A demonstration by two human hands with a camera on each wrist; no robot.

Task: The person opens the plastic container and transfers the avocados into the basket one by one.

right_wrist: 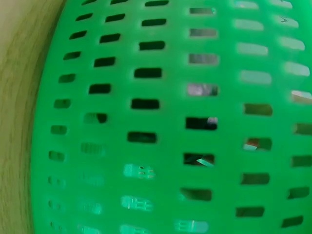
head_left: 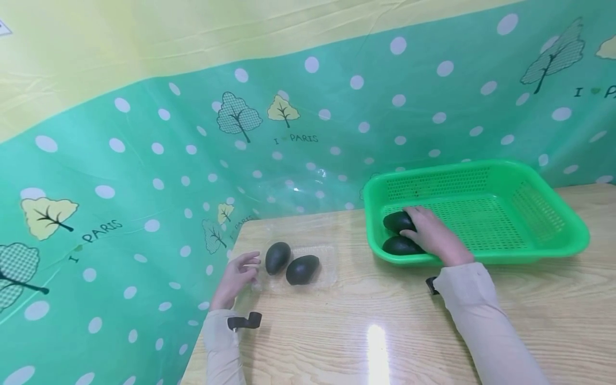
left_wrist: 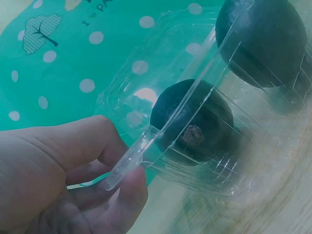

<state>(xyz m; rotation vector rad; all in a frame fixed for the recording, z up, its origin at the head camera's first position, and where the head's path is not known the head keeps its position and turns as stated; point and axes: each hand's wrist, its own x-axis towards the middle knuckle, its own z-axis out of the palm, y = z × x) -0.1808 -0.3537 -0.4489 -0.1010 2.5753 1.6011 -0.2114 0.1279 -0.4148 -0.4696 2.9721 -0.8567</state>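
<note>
the left hand [head_left: 237, 275] has its thumb and fingers nearly together, pinching the edge of a clear container [head_left: 328, 258] on the wooden table [head_left: 313, 337]; inside it, just beyond those fingertips, lies one avocado [head_left: 277, 258], with a second avocado [head_left: 303, 269] farther from them. the right hand [head_left: 435, 235] reaches into the green basket [head_left: 495, 219], its fingers curled over a third avocado [head_left: 397, 221]; a fourth avocado [head_left: 401, 246] lies just below its thumb. how tightly these fingers close cannot be told, the basket's slotted wall filling the right wrist view.
</note>
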